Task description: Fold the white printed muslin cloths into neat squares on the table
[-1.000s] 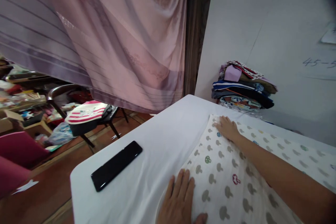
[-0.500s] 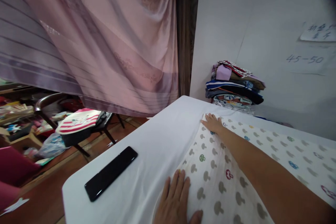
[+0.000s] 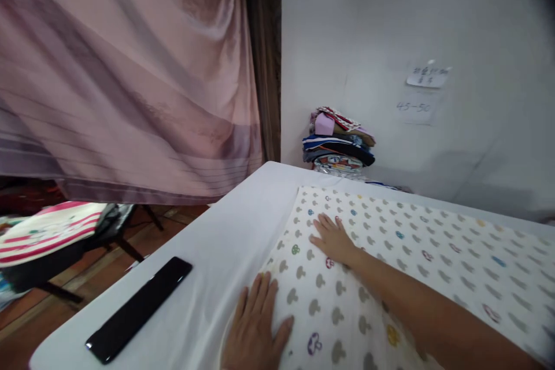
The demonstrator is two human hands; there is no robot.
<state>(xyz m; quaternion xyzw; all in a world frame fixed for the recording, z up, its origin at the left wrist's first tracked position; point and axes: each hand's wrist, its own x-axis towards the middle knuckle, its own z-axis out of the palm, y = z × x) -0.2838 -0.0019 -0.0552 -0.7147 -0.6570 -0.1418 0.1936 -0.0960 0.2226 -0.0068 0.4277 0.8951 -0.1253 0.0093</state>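
Observation:
A white cloth (image 3: 312, 283) printed with grey, green, red, blue and yellow mushrooms lies spread over the white table (image 3: 234, 225). My left hand (image 3: 255, 318) rests at the cloth's left edge, near the bottom of the view, with fingers stretched and thumb apart. Farther up, my right hand (image 3: 333, 240) lies flat on top of the cloth, fingers spread, its forearm crossing from the lower right. Some of the cloth is hidden under that arm. Neither hand grasps anything.
A black phone (image 3: 141, 306) lies on the table's left side. At the back, folded clothes (image 3: 340, 141) are stacked against the wall. Left of the table stands a chair with a striped cushion (image 3: 52, 228); a pink curtain (image 3: 173, 98) hangs behind.
My right hand has slid from the cloth's far corner back toward me, still flat. My left hand stays at the left edge. The view has turned to the right.

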